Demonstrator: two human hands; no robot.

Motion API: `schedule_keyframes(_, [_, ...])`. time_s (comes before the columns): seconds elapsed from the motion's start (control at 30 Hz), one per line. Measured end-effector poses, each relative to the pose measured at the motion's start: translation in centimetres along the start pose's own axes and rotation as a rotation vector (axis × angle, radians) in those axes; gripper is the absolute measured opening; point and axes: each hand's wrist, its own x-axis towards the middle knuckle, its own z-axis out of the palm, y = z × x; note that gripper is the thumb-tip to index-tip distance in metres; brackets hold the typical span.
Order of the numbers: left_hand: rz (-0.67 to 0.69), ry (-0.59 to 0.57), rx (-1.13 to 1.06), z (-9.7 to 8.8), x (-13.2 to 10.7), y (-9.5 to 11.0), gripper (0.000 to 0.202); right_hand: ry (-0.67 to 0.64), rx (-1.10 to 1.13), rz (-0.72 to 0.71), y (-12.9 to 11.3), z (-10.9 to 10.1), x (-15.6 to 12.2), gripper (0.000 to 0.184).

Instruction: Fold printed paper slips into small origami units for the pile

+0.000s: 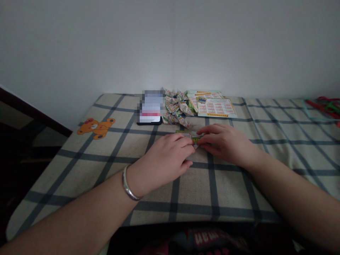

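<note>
Palm down, the left hand [170,154] lies just nearer than the phone [152,109] and a little to its right, a silver bangle [126,186] around its wrist. Its fingers curl together over one end of a printed paper [188,135], while its thumb sticks out apart, towards the right. The right hand [225,145] sits farther right of the phone, fingers bent and slightly spread, their tips at the paper's other end. Whether either hand pinches the paper or only presses it down cannot be told. That paper is on or just above the checked cloth [193,191], right of the phone and nearer; its long axis seems to run left to right, across the phone's length, though fingers cover most of it. Coarse squares blot out the phone's screen. Beside the phone's right edge, folded papers [174,106] crowd together, too jumbled to count, with flat cards [216,108] overlapping beyond them. Well right of the phone, a red and green tangle [329,107] is cut off.
</note>
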Motion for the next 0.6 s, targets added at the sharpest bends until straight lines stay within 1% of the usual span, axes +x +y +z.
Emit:
schedule_keyframes(0.1, [-0.014,0.000,-0.004,0.1,0.0,0.2,0.024,0.003,-0.050,-0.026,0.0,-0.4,-0.1,0.019])
schedule_keyframes(0.3, [-0.013,-0.017,-0.006,-0.1,0.0,0.2,0.020,-0.094,-0.076,-0.086,-0.3,-0.6,-0.2,0.020])
schedule_keyframes(0.47, [-0.007,-0.021,0.007,-0.1,0.0,0.3,0.019,-0.136,-0.123,-0.085,-0.9,-0.8,0.0,0.017])
schedule_keyframes(0.6, [-0.007,-0.014,0.015,0.0,0.0,0.3,0.019,-0.165,-0.108,-0.047,-1.0,-0.9,0.1,0.015])
